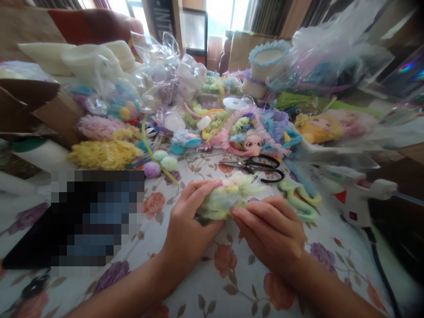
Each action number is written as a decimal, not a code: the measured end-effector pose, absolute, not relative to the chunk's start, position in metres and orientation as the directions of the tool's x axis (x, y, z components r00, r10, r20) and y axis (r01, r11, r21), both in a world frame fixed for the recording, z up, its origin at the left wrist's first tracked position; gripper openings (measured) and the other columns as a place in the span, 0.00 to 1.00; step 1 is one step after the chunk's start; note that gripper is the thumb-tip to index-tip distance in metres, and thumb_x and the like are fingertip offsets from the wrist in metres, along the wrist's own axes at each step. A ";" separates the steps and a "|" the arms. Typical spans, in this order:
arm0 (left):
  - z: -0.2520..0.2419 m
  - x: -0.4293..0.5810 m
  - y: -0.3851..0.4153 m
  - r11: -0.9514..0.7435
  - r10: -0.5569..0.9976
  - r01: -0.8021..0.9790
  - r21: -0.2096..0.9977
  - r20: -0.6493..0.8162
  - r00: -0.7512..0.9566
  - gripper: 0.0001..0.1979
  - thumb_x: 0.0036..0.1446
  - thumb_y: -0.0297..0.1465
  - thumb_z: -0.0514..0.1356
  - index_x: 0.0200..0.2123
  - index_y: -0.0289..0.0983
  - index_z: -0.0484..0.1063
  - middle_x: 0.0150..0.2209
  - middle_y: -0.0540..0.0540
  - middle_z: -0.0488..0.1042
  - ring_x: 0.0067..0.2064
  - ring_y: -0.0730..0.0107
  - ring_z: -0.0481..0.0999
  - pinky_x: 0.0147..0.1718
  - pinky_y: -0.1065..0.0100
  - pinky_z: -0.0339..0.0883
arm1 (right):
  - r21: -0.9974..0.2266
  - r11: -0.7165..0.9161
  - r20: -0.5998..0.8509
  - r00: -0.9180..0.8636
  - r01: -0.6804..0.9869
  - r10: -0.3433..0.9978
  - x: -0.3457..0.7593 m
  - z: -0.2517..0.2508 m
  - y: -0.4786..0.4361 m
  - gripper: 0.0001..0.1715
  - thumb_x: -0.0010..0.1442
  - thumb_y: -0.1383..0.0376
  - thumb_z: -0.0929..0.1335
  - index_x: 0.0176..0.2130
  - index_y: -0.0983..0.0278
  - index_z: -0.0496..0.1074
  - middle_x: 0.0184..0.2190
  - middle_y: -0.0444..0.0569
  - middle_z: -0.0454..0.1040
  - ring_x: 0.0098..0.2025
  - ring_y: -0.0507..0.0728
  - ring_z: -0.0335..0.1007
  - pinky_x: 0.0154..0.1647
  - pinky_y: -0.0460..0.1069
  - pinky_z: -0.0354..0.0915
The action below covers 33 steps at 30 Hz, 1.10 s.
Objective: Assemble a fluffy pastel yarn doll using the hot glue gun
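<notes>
A fluffy pastel piece of yarn or chenille (pixel 228 194), pale green, yellow and blue, rests between both hands just above the flowered tablecloth (pixel 212 282). My left hand (pixel 188 221) curls around its left end with fingers over the top. From the right side, my right hand (pixel 270 229) pinches it with fingers pressed together. Black scissors (pixel 261 168) lie just behind the piece.
A white glue gun (pixel 357 194) with its black cord lies at the right. A doll head with pink trim (pixel 253 141), yellow fluff (pixel 102 154), pompoms (pixel 162 161), plastic bags and a cardboard box (pixel 39 110) crowd the back. A dark blurred-out object (pixel 89 221) sits left.
</notes>
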<state>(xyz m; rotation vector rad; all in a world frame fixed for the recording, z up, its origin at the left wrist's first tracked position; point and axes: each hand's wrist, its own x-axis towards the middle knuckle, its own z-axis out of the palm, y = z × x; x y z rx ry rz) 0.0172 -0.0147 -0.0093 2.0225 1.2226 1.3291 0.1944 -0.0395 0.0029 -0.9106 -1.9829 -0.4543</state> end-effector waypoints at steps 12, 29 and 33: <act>-0.009 0.017 -0.014 -0.515 0.851 0.424 0.745 0.503 0.150 0.25 0.48 0.20 0.68 0.51 0.39 0.75 0.49 0.44 0.77 0.49 0.63 0.78 0.49 0.64 0.75 | -0.126 0.626 0.845 -0.247 0.769 0.474 0.191 0.004 -0.041 0.04 0.58 0.69 0.73 0.34 0.64 0.74 0.29 0.46 0.70 0.30 0.53 0.66 0.30 0.50 0.67; -0.012 0.016 -0.014 -0.517 0.848 0.430 0.740 0.511 0.142 0.24 0.49 0.21 0.67 0.51 0.39 0.75 0.49 0.45 0.77 0.49 0.63 0.78 0.50 0.63 0.74 | -0.099 0.672 0.824 -0.318 0.734 0.469 0.192 0.002 -0.038 0.05 0.57 0.76 0.73 0.33 0.67 0.77 0.28 0.47 0.74 0.30 0.52 0.62 0.31 0.50 0.66; -0.012 0.016 -0.014 -0.503 0.854 0.434 0.747 0.506 0.120 0.24 0.49 0.21 0.67 0.51 0.40 0.75 0.49 0.45 0.77 0.50 0.61 0.77 0.50 0.62 0.75 | -0.138 0.645 0.815 -0.283 0.751 0.505 0.193 0.002 -0.038 0.09 0.57 0.72 0.73 0.28 0.64 0.72 0.27 0.47 0.71 0.30 0.53 0.61 0.30 0.51 0.65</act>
